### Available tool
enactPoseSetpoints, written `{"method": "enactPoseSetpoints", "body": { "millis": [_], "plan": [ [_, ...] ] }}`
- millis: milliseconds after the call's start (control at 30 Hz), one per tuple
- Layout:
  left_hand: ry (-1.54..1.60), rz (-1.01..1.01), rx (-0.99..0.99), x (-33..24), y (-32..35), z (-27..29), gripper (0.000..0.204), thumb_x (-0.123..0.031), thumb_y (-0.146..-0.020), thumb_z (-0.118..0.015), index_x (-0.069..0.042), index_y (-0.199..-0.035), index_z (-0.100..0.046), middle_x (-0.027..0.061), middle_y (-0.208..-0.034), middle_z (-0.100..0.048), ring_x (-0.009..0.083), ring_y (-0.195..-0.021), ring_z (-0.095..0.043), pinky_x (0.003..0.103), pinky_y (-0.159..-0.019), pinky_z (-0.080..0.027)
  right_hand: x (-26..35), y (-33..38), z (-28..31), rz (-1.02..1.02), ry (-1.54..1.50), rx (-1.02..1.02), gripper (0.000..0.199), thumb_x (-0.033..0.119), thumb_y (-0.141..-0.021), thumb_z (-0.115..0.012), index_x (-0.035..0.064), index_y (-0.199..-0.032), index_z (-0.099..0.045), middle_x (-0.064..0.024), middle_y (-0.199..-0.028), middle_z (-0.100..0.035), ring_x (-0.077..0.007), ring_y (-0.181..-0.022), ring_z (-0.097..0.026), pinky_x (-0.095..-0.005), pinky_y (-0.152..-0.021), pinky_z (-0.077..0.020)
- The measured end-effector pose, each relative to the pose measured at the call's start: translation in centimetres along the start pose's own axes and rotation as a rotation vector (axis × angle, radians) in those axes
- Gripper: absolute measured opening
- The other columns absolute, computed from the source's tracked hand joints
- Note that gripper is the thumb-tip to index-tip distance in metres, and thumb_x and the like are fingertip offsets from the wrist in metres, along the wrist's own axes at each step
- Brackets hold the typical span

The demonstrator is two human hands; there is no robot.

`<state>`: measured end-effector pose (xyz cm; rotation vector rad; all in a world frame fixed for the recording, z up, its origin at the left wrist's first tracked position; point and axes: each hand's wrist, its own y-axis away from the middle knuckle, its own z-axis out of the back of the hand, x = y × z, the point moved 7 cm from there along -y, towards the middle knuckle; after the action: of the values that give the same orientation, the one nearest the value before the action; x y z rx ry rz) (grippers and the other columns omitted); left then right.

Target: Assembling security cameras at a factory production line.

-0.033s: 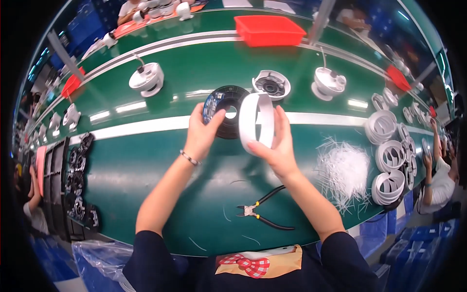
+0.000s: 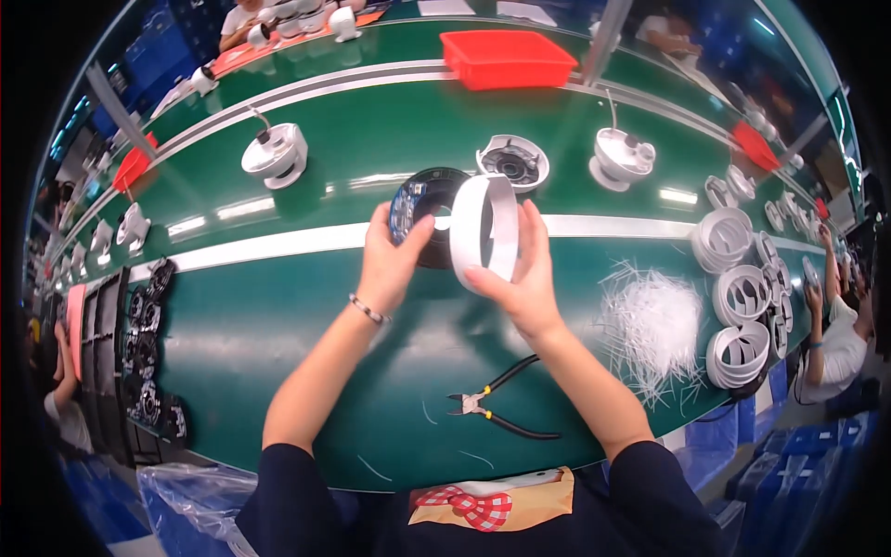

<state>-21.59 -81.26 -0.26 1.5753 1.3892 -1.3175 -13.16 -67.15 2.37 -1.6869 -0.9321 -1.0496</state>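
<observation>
My left hand (image 2: 397,255) is closed on the edge of a black round disc (image 2: 444,252) with a blue circuit board (image 2: 406,206) along its left side and a hole in its middle. My right hand (image 2: 526,278) grips a white plastic ring (image 2: 471,227), turned nearly edge-on, thumb at its lower rim. The ring overlaps the disc's right side in the picture; whether the two touch, I cannot tell. Below my hands, diagonal cutters (image 2: 473,403) with black handles lie spread on the green table.
White strips (image 2: 652,325) form a pile on the right, beside stacked white rings (image 2: 726,239). Black round parts (image 2: 144,348) line the left edge. Beyond my hands stand white housings (image 2: 277,155) and an open white housing (image 2: 513,163), with a red bin (image 2: 509,60) farther back.
The left hand with the disc and the right hand with the ring have come slightly closer together. The whole view has shifted a little.
</observation>
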Motion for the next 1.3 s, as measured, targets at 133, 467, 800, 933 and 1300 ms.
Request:
{"method": "enactPoseSetpoints", "body": {
  "millis": [133,467,800,933,1300],
  "plan": [
    [0.368,0.175,0.348,-0.2,2.3,-4.8,0.041,-0.021,-0.085,-0.05,-0.005,-0.12,-0.036,0.0126,-0.116,-0.046,0.0242,-0.106,-0.049,0.044,-0.08,-0.048,2.5,-1.0,0.5,0.185,0.025,0.047,0.103,0.007,-0.06,-0.076,-0.0016,-0.132,-0.002,-0.0175,-0.127,-0.03,-0.0243,-0.117,-0.037,-0.0347,-0.095,-0.0344],
    [0.549,0.359,0.221,0.9,0.4,-2.6,0.039,-0.009,-0.08,-0.037,-0.001,-0.118,-0.039,0.0116,-0.113,-0.051,0.022,-0.101,-0.053,0.04,-0.085,-0.047,2.1,-2.4,2.5,0.1,-0.108,0.02,0.105,0.016,-0.057,-0.079,-0.0045,-0.132,-0.007,-0.0187,-0.13,-0.026,-0.0254,-0.12,-0.032,-0.0353,-0.1,-0.0265],
    [0.576,0.3,0.416,1.0,1.6,-4.5,0.056,-0.013,-0.076,-0.041,-0.01,-0.13,-0.027,0.015,-0.123,-0.038,0.0325,-0.109,-0.045,0.049,-0.082,-0.044,-0.4,-1.6,1.4,0.08,0.365,0.13,0.122,0.032,-0.049,-0.082,-0.0049,-0.132,-0.001,-0.0236,-0.128,-0.026,-0.0314,-0.12,-0.03,-0.0382,-0.1,-0.0264],
    [0.476,0.542,0.27,4.1,0.9,-3.5,0.047,-0.052,-0.083,-0.043,-0.01,-0.104,-0.051,0.0063,-0.092,-0.057,0.0194,-0.09,-0.055,0.039,-0.076,-0.048,-3.0,-1.0,0.7,-0.026,0.395,0.236,0.117,0.022,-0.051,-0.082,-0.0024,-0.134,-0.002,-0.0196,-0.131,-0.026,-0.028,-0.122,-0.031,-0.0369,-0.1,-0.0259],
    [0.507,0.294,0.149,3.6,1.1,-2.0,0.035,0.0,-0.076,-0.044,0.0,-0.111,-0.048,0.011,-0.107,-0.055,0.0212,-0.099,-0.053,0.034,-0.087,-0.04,-2.6,-0.6,1.9,-0.116,0.048,0.108,0.112,0.021,-0.056,-0.08,-0.0094,-0.131,-0.003,-0.0226,-0.131,-0.026,-0.0265,-0.122,-0.029,-0.0345,-0.101,-0.024]
  ]
}}
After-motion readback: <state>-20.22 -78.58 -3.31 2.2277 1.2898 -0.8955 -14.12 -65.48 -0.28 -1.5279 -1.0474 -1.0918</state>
